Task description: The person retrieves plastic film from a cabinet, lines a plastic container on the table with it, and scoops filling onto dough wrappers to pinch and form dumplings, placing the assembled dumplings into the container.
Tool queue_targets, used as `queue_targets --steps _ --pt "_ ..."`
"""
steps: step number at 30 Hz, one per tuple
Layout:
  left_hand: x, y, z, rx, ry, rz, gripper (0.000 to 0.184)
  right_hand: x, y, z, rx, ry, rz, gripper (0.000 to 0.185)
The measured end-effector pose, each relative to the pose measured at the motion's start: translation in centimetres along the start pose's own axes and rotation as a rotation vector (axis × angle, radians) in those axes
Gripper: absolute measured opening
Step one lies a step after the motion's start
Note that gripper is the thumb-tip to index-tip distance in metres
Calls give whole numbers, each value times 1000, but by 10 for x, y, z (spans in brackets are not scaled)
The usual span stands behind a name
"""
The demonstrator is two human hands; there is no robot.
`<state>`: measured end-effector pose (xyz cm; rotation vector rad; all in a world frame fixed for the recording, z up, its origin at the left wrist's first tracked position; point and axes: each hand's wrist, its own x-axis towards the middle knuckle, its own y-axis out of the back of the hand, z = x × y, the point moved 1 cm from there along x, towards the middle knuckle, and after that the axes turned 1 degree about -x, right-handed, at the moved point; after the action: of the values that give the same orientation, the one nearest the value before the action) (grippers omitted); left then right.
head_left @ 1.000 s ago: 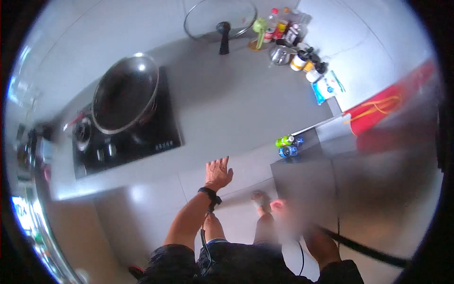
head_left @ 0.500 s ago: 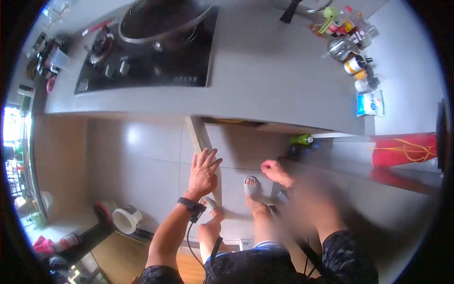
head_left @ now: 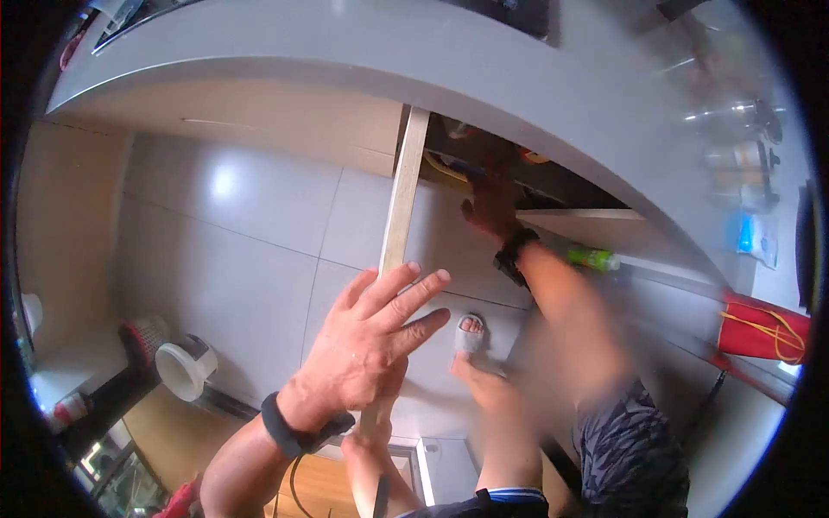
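My left hand [head_left: 371,337] has its fingers spread and holds nothing. It lies over the top edge of an open cabinet door [head_left: 404,198], which swings out from under the counter. My right hand [head_left: 492,207] reaches to the dark opening of the lower cabinet [head_left: 561,186]. Its thumb stands apart from the other fingers, which stretch inward and are partly lost in shadow; nothing held can be made out. Near these fingers a curved yellowish rim [head_left: 445,170] shows inside the cabinet, along with small items too dark to identify.
The grey counter [head_left: 345,82] curves above, with jars [head_left: 743,168] and a blue-white packet [head_left: 757,237] at the right. A green bottle [head_left: 591,257] is beneath. Farther right is a red bag [head_left: 764,330]. A white bucket [head_left: 184,369] is at lower left; a slippered foot [head_left: 471,332] stands below.
The view has tilted down from the stove to the cabinet. My right hand has moved up and forward to the cabinet opening. My left hand remains spread by the door, which now shows more fully.
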<state>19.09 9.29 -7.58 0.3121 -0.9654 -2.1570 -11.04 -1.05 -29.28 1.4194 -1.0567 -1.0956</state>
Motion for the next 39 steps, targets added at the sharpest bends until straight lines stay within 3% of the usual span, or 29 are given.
queue_targets --steps 3,6,8,10,12,15,17,20,22,24,26,27,29,30,31,33,36,37,39 --pt "1 0 -4 11 -7 6 62 14 -16 -8 -135 -11 245 57" --pt "-2 4 -1 40 7 -6 61 -6 -17 -23 -2 147 204 50" --pt "-1 0 0 27 5 3 59 -15 -33 -33 534 -105 15 55" --pt "0 -3 0 37 -1 12 58 -9 -50 -33 1207 -394 -94 49" --pt "0 -5 2 36 0 13 58 21 -64 -25 2019 -723 -107 31" --pt "1 -7 2 35 0 18 58 49 -68 -27 2309 -487 -65 28" --pt "1 -10 2 50 -9 37 59 50 -78 -24 2181 -201 -65 27" --pt "1 -9 5 58 0 13 58 33 -85 -20 1764 6 63 22" --pt "1 -8 7 53 3 13 58 5 -75 -17 1795 -87 2 18" --pt "1 -8 6 59 9 10 59 -29 -69 -19 2188 -346 -260 16" --pt "0 -8 7 68 21 -1 60 -75 -29 -35 1791 -531 -245 17" --pt "0 -8 9 65 19 4 60 -102 -28 -31 1489 -312 -277 19" --pt "2 -9 10 54 9 14 61 -149 -4 -33 1158 -140 -337 21" --pt "4 -8 12 64 15 7 62 -171 26 -42 1140 -176 -375 23" --pt "4 -7 14 75 19 0 64 -190 94 -67 1422 -336 -208 19" --pt "4 -5 19 124 45 -34 68 -216 140 -75 1299 21 88 14" --pt "6 2 35 192 131 -129 77 -263 103 -44 1712 -379 -678 32" --pt "10 11 50 182 181 -176 78 -257 121 -61 1969 -599 -606 29" --pt "10 17 66 261 182 -303 81 -223 162 -81 1854 -482 -536 14"
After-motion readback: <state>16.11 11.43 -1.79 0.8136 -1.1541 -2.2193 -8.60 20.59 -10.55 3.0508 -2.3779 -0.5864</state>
